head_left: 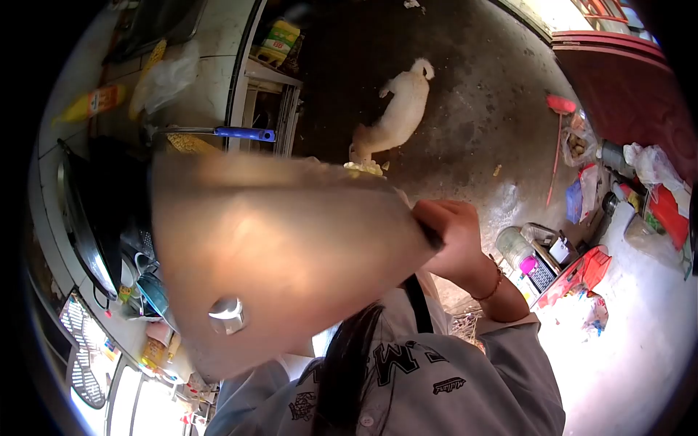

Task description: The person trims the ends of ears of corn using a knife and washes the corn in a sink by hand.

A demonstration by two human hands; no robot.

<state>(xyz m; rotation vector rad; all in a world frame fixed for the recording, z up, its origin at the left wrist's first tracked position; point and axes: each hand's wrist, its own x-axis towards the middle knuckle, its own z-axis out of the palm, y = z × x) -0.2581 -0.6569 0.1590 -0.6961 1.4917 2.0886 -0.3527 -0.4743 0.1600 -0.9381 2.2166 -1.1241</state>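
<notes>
My right hand (451, 240) is closed around the handle of a large kitchen cleaver (283, 254). Its broad metal blade is held up close to the camera, slightly blurred, with a round hole near the lower left corner. The handle is mostly hidden by my fingers. My left hand does not show; on that side only a grey sleeve (251, 396) appears below the blade. A utensil with a blue handle (247, 134) lies past the blade's upper edge, next to a cob of corn (190, 143).
A white dog (402, 109) stands on the dark floor, head down by pale scraps. Along the left counter are a bottle (94, 103), a plastic bag (169, 76) and a dark pan (83, 211). At right are a red-headed broom (560, 105), bags and containers.
</notes>
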